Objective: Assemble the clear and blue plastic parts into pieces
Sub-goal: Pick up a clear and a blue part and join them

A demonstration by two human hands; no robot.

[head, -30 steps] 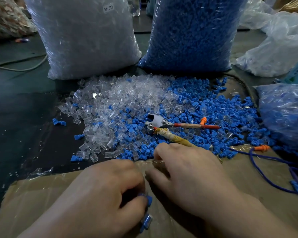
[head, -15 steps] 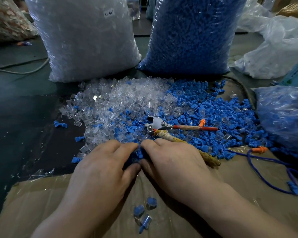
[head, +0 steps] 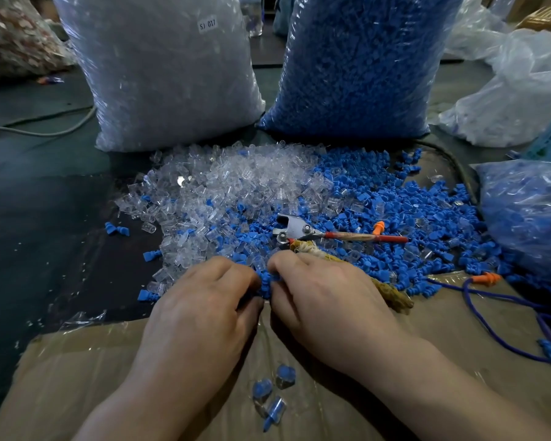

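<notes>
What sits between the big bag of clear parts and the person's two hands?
In the head view, a loose pile of clear plastic caps mixed with blue plastic plugs covers that stretch.

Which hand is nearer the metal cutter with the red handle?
Right. The right hand touches the cutter's wrapped lower handle; the left hand sits farther left, beside it.

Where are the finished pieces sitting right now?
In the head view, the finished pieces lie on the cardboard near the bottom centre, between the two forearms, just behind the left hand and right hand.
</notes>
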